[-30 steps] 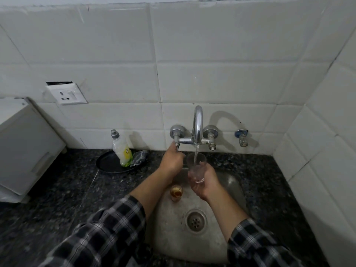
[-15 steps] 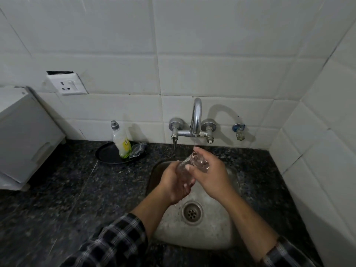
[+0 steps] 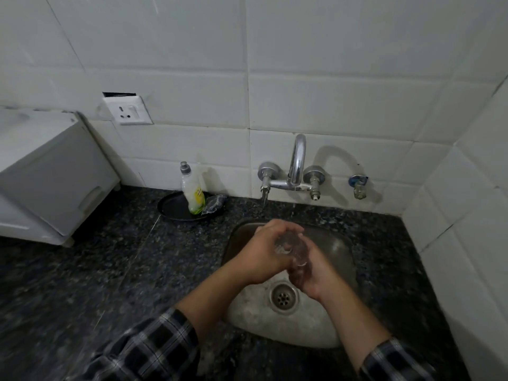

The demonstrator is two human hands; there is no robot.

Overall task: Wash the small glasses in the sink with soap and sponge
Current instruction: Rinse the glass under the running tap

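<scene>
Over the steel sink [image 3: 338, 248] both hands meet around one small clear glass [image 3: 290, 248], which lies tilted between them. My left hand [image 3: 264, 251] curls its fingers round the glass from the left and top. My right hand [image 3: 316, 268] cups and grips it from below on the right. A soap bottle [image 3: 193, 189] with a yellow-green label stands on a black plate [image 3: 170, 209] left of the tap, with a dark sponge [image 3: 215, 203] beside it. The second glass seen earlier in the basin is hidden by my hands.
The chrome tap [image 3: 297, 166] is on the tiled wall above the sink, and a small side valve [image 3: 358, 185] sits to its right. The drain [image 3: 283, 297] shows below my hands. A white appliance [image 3: 49, 177] stands on the dark granite counter [image 3: 110, 270] at left.
My left hand left the tap handle and joined the right on the glass. The glass came away from the spout and down over the basin; the water stream has thinned to drips.
</scene>
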